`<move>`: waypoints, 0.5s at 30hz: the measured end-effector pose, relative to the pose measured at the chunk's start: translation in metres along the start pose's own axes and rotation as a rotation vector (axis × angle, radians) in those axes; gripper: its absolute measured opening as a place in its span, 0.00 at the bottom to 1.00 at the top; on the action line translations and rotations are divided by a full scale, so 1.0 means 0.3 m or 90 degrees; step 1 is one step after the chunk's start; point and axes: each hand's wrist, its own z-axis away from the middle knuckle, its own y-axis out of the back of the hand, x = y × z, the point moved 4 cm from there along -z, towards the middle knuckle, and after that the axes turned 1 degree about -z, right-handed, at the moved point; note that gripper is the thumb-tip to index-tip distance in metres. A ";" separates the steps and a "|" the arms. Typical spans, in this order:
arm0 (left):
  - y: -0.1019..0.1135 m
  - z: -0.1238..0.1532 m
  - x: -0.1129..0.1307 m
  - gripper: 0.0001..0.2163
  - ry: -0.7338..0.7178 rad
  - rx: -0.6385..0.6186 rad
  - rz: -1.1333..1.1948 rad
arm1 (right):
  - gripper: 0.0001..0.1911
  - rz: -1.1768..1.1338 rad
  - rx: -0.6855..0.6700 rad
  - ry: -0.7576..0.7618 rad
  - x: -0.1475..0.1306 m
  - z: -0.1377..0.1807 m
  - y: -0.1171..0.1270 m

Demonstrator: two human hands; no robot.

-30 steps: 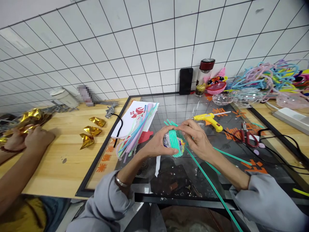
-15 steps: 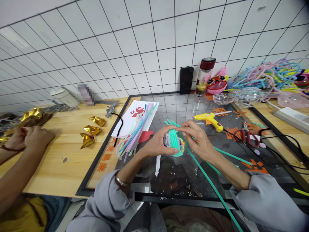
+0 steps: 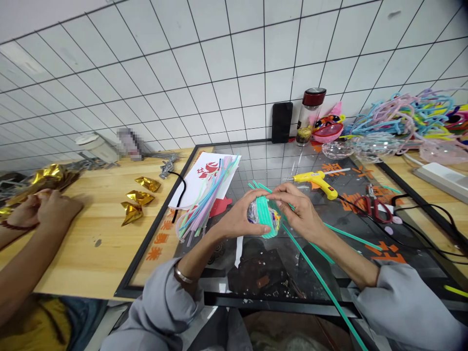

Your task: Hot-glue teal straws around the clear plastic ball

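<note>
My left hand [image 3: 238, 219] is curled round a small clear ball [image 3: 263, 216] that is wrapped with bands of teal pipe cleaner. My right hand [image 3: 298, 210] pinches the teal strand at the top of the ball, fingers closed on it. A long teal pipe cleaner [image 3: 318, 280] runs from the ball down toward the lower right. Both hands hover over a black-framed glass panel [image 3: 270, 161] lying on the wooden table [image 3: 91, 243].
A bundle of pastel pipe cleaners [image 3: 204, 202] lies on a white sheet to the left. A yellow glue gun [image 3: 318, 180], red scissors [image 3: 373, 207] and cables lie to the right. Another person's hands [image 3: 40, 209] fold gold foil at far left, near gold foil pieces [image 3: 141, 197].
My right hand's fingers have shifted slightly on the teal strand at the top of the ball. The other person's hands have moved a little. Everything else is unchanged.
</note>
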 end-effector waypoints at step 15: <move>0.005 0.008 0.011 0.40 0.018 0.032 -0.015 | 0.15 0.081 0.003 0.013 -0.020 0.007 0.005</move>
